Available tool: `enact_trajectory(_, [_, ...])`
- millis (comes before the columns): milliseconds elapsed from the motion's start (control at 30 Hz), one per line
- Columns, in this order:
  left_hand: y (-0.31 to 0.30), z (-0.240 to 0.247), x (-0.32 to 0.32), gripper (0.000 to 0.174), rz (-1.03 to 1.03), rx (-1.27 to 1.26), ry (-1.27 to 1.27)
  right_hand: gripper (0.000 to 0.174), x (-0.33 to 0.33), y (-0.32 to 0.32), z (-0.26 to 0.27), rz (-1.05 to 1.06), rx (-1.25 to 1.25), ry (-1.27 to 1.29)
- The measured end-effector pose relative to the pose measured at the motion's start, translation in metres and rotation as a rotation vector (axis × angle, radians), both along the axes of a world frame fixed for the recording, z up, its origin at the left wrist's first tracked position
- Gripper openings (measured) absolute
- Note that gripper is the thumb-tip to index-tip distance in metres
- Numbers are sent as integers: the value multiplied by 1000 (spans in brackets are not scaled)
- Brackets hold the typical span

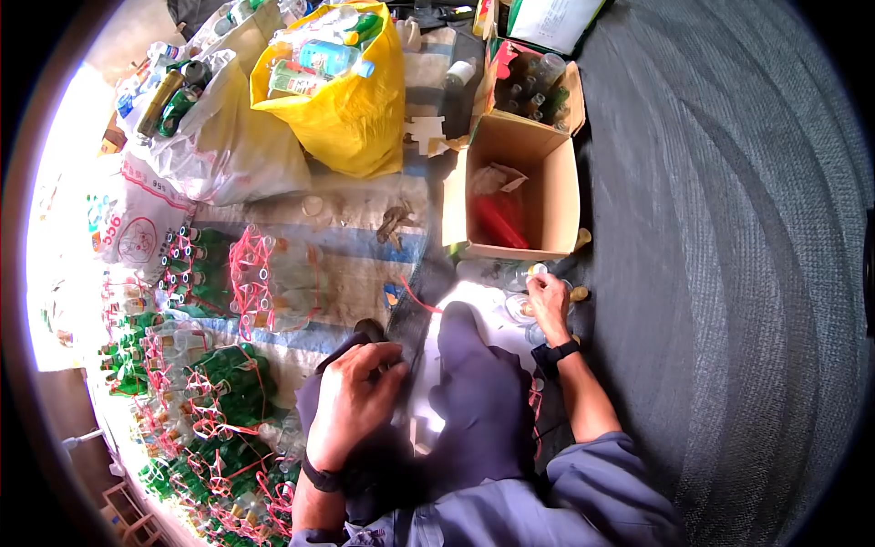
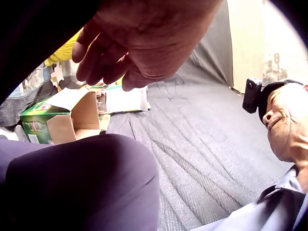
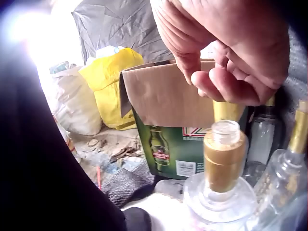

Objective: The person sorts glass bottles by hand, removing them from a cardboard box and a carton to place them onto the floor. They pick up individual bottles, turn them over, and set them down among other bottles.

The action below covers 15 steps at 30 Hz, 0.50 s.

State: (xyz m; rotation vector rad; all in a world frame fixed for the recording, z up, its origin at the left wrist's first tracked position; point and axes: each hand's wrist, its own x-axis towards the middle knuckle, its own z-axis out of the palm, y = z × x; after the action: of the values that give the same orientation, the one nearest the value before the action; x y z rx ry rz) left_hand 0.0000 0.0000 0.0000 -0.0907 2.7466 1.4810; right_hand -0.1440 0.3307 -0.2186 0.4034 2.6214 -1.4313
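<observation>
In the head view, my right hand [image 1: 550, 305] is over clear bottles at the near side of an uncovered cardboard box [image 1: 460, 214]. The right wrist view shows its fingers [image 3: 219, 86] curled just above a clear bottle mouth [image 3: 225, 131] with a gold neck [image 3: 224, 161]. Another gold neck [image 3: 228, 111] stands directly under the fingertips; whether they grip it, I cannot tell. My left hand [image 1: 355, 397] hovers over the lap, loosely bent and empty, also seen as the hand [image 2: 149, 43] in the left wrist view. Inside the box lies a red object [image 1: 501, 221].
A yellow bag [image 1: 355, 118] and white bags [image 1: 223, 150] of bottles and cans stand at the back left. Bundled green bottles [image 1: 228, 378] line the left side. A box of dark bottles [image 1: 533, 91] sits behind the uncovered box. Black netting [image 1: 729, 273] covers the right.
</observation>
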Motion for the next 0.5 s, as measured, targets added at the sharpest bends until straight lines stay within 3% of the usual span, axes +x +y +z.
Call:
enact_trajectory(67, [-2,5,1,24,-8,14,-84,31,3,13,-6,3,376,149])
enact_trajectory(233, [1,2,-7,24,-14,4,-97,31,-5,31,-5,90,463,-22])
enact_trajectory(467, [-3,2,-13,26,8,6,-148,28,-39,55,-17,-51,519,298])
enact_trajectory(500, [-3,3,-15,26,7,7,-151,28,-44,48,10,-18,498,198])
